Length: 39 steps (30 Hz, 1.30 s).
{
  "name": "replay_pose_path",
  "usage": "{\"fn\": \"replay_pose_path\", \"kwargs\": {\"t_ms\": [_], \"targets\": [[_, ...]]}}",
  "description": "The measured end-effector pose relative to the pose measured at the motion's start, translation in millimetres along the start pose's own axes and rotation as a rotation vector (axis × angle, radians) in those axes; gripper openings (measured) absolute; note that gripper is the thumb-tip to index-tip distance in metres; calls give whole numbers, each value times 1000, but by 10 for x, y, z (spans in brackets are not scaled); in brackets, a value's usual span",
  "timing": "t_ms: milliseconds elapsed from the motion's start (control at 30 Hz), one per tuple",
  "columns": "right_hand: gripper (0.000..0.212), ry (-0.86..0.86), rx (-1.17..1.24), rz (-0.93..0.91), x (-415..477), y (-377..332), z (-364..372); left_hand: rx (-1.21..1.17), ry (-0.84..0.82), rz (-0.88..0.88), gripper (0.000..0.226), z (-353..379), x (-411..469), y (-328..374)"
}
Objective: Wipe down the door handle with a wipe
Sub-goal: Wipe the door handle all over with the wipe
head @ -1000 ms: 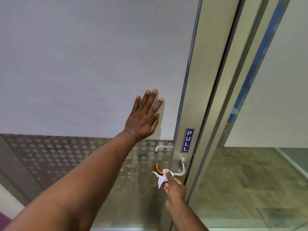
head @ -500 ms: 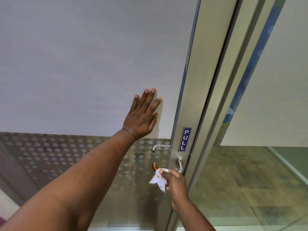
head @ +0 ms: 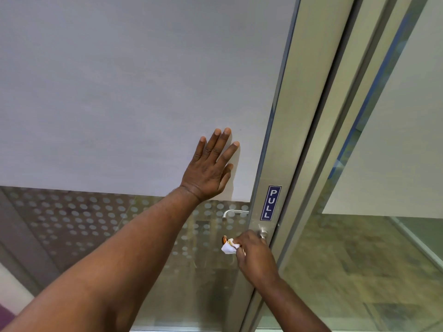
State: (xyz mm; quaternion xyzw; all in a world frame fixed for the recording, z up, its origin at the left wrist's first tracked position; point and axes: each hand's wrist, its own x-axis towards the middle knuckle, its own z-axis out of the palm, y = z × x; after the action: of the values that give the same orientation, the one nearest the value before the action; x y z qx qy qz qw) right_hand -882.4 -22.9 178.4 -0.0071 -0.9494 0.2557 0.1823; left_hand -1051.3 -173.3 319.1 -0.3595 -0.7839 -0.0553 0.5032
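A silver lever door handle [head: 263, 232] sits on the metal door stile below a blue PULL sticker [head: 271, 202]. Most of the lever is hidden under my right hand [head: 254, 255]; only its base and an orange-tinted tip [head: 224, 240] show. That hand is closed around a crumpled white wipe [head: 229, 248], pressed on the lever. My left hand [head: 211, 168] lies flat on the frosted door panel above and left of the handle, fingers spread.
The glass door [head: 119, 92] has a frosted upper part and dotted clear glass below. A second handle [head: 233, 212] shows through the glass on the far side. A fixed glass panel [head: 383, 236] and metal frame [head: 323, 164] stand to the right.
My right hand has slid along the lever toward its base, covering more of it, and the wipe is bunched tighter. My left hand has stayed flat on the door.
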Motion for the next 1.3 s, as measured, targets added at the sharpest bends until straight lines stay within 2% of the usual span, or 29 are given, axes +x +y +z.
{"fn": "replay_pose_path", "kwargs": {"t_ms": [167,333,733,933,1033,1200,1300], "targets": [[38,7,-121,-157,-128,11,92,14,17,2,70,1,3,-25],[17,29,-157,-226,-131,79,157,4,21,2,71,5,-13,-17],[19,-62,-223,-188,156,-183,307,11,31,0,69,17,-14,-23],[25,-61,-179,-24,310,-258,404,17,31,-2,68,12,-13,-27],[27,-62,-80,98,374,-273,440,13,39,-1,68,10,-14,-26],[21,-8,154,342,449,-287,456,21,38,-3,67,13,-9,-26],[11,41,245,428,469,-287,442,32,32,-2,68,24,-13,-27]]}}
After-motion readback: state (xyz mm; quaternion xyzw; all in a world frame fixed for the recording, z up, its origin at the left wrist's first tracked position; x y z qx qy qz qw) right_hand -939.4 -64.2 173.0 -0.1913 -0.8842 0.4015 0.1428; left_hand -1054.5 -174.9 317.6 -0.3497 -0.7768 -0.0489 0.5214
